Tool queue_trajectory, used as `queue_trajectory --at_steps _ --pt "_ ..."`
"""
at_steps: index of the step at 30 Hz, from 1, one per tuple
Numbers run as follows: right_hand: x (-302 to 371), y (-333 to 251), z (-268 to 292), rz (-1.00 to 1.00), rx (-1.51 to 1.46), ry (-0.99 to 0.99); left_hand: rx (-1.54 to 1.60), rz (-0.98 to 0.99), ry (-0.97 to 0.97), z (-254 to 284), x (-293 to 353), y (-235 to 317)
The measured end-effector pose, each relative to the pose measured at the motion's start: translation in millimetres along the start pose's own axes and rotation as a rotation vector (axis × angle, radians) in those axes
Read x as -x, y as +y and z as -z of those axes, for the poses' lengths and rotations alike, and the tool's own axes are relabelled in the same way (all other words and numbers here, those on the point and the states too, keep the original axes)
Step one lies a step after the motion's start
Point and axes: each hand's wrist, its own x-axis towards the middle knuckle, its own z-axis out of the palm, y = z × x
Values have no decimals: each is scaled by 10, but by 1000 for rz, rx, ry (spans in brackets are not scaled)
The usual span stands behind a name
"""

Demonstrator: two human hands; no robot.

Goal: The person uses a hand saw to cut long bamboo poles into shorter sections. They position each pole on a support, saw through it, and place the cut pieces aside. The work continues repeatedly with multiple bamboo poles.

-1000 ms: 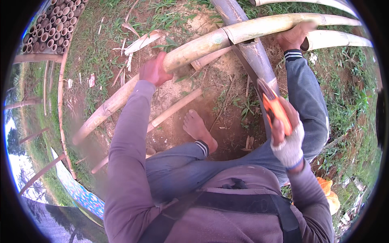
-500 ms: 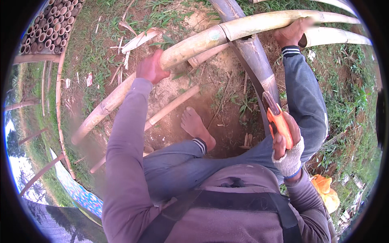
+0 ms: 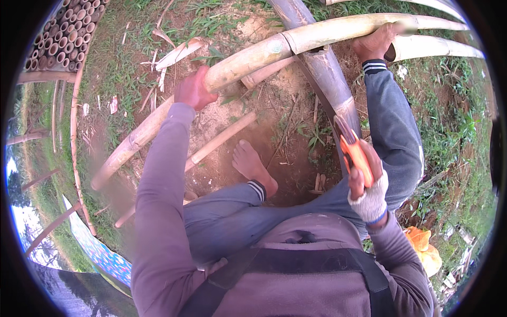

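My left hand (image 3: pixel 195 89) is closed around a long pale bamboo pole (image 3: pixel 248 57), left of its middle joint. The pole lies across a thick grey bamboo post (image 3: pixel 330 71), with a small dark notch on its lower side there. My right hand (image 3: pixel 369 182), in a white knitted glove with bare fingertips, grips the orange handle of a handsaw (image 3: pixel 356 154). A dark strip that looks like its blade runs from the handle along the post toward the pole; its tip is hidden. My right foot (image 3: pixel 377 43) presses against the pole near its right part.
A cut bamboo piece (image 3: pixel 224 138) lies before my left foot (image 3: pixel 251 164). More bamboo poles (image 3: pixel 438 47) stretch out at the upper right. Stacked bamboo tubes (image 3: pixel 66 39) stand at the far left. An orange bag (image 3: pixel 422 248) lies by my right side. Sawdust and husks litter the ground.
My right hand and the saw have shifted slightly forward and to the left. My left hand keeps its hold on the bamboo pole.
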Motion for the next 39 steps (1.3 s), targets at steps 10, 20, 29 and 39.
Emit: queue_trajectory --at_steps 10,20,29,39 --pt "-1802 177 -1129 55 -15 165 -1 -28 27 -87 -34 -17" --pt "-68 160 -368 -38 -89 32 -9 7 23 -121 -24 -46" --pt "-1362 75 -909 -107 -94 53 6 1 36 -3 -89 -87" --pt "-1015 297 -834 -103 -150 124 57 -52 -32 -48 -210 171"
